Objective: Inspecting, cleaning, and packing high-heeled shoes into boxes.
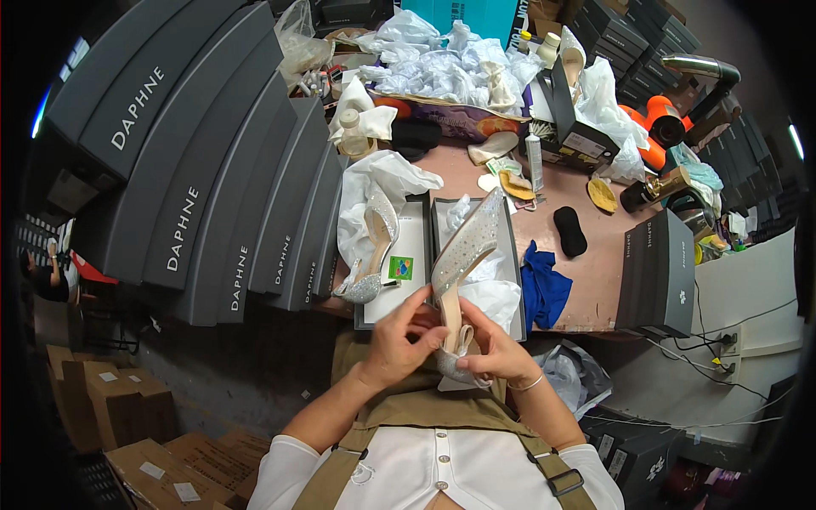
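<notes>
A glittery silver pointed-toe shoe (466,246) is held up between my two hands, its toe pointing away and up to the right. My left hand (403,337) closes on the side of the shoe near its middle. At the heel end, by the strap, my right hand (500,350) grips it with the thumb on the glittery back. The matching shoe (380,223) lies to the left on white tissue paper (357,181), over an open shoebox (415,223). A small green card (400,269) rests in that box. Crumpled tissue (493,299) fills the other box half under the held shoe.
Tall stacks of dark grey shoeboxes (204,170) stand at the left. A carton full of crumpled tissue (450,72) sits at the back. A blue cloth (544,285), a black oval pad (570,232) and an orange heat gun (661,123) are on the right. Brown cartons (127,404) stand lower left.
</notes>
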Tool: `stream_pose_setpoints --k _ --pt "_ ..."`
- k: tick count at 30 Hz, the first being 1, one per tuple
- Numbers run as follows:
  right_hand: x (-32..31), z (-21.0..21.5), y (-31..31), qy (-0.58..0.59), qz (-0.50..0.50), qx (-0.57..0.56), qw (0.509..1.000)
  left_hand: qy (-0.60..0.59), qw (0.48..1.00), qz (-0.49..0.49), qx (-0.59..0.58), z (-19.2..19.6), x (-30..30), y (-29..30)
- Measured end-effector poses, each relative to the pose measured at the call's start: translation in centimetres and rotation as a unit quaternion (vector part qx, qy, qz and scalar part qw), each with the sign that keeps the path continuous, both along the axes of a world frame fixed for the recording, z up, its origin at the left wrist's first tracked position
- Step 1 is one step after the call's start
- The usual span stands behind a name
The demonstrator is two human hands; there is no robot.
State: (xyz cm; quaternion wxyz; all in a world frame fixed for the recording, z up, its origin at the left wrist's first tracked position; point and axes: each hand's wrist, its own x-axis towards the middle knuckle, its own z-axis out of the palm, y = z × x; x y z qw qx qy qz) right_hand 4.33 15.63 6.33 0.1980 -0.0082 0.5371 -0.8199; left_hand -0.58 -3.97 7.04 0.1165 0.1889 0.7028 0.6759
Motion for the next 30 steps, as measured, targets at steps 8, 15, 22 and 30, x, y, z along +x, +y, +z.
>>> stream_pose_setpoints --k 8,15,22,30 --pt "-5.4 1.1 5.5 0.087 -0.093 0.237 0.963 0.204 0.902 0.065 -0.374 -3.3 -4.9 -7.9" --pt "-10.1 -6.0 6.4 0.0 -0.072 0.408 0.91 0.101 0.964 0.045 -0.242 -3.4 -5.2 -4.4" --pt "-9.4 -9.5 6.8 0.047 -0.13 0.4 0.906 -0.437 0.861 0.109 0.237 -11.7 -10.0 -4.2" --pt "-7.9 -6.7 6.0 -0.036 -0.216 0.21 0.953 -0.348 0.906 -0.037 0.239 -9.1 -8.0 -1.5"
